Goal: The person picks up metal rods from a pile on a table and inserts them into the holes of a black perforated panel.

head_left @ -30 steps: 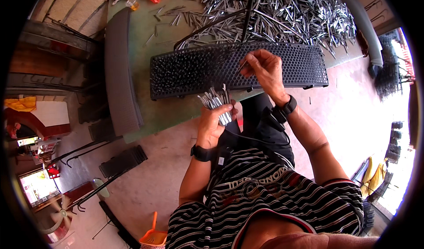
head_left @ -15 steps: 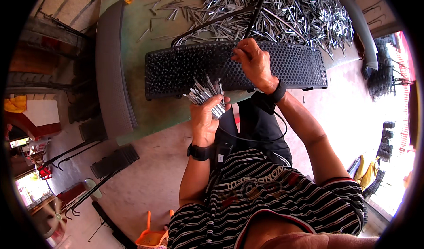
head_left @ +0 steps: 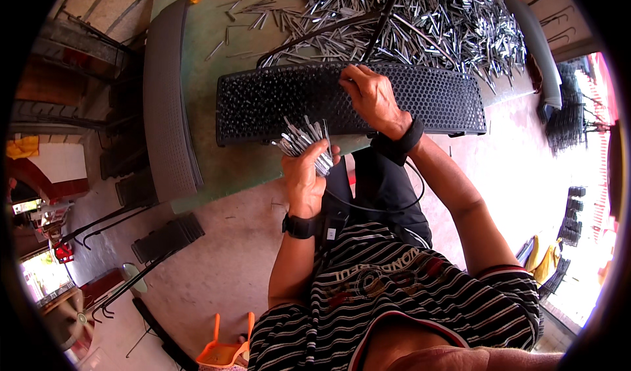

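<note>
A bundle of slim silver metal pieces (head_left: 297, 136) fans upward from my left hand (head_left: 306, 173), which is closed round it at the table's near edge. Above the middle of a long black perforated panel (head_left: 434, 101), my right hand (head_left: 376, 104) is bent with its fingers pinched together. Whatever lies between those fingertips is too small or hidden to make out. Many small pieces stand in the holes of the panel's left part, their tips catching light. Over its right part the holes show bare.
Behind the panel a large heap of loose metal pieces (head_left: 453, 29) covers the green table (head_left: 217, 167), and thin black rods (head_left: 384, 19) rise in front of it. Grey curved panels (head_left: 164, 101) are stacked at the left. An orange chair (head_left: 223, 351) stands low on the floor.
My right hand has shifted slightly left and nearer to me over the panel, its fingers still pinched. My left hand keeps its grip on the bundle, almost unmoved.
</note>
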Available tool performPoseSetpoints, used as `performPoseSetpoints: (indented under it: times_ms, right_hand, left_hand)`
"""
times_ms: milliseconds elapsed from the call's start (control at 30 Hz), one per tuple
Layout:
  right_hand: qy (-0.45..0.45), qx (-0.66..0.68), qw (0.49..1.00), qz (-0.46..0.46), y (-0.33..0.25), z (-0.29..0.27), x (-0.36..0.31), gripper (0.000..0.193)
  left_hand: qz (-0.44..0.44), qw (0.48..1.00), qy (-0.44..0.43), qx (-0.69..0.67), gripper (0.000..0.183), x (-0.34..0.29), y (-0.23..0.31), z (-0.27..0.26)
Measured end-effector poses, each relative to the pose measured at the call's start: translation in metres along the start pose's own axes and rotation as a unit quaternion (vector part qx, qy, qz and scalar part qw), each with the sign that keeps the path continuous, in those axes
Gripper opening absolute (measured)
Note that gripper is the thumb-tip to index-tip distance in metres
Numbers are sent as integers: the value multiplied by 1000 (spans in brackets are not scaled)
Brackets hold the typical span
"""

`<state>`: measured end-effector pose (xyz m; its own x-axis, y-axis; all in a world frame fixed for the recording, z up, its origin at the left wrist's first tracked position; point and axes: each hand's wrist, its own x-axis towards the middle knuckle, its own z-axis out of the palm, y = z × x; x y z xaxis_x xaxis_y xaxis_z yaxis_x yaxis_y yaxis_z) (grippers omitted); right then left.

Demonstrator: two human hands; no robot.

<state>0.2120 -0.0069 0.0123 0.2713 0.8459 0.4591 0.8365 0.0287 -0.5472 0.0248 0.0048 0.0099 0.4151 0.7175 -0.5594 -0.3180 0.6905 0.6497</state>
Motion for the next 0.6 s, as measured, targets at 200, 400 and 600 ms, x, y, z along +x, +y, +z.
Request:
performPoseSetpoints:
  times_ms: [200, 400, 600]
  right_hand:
    - [-23, -62, 998, 11, -6, -9, 4, 6]
    - [-11, 102, 977, 188, -29, -16, -10, 20]
    - [-94, 367, 875, 301, -36, -19, -20, 14]
  left_hand:
    - [5, 1000, 11, -2, 16, -1, -1, 3]
    - [15, 1000, 6, -13, 19, -2, -2, 4]
    - [26, 999, 4, 18, 18, -1, -12, 11]
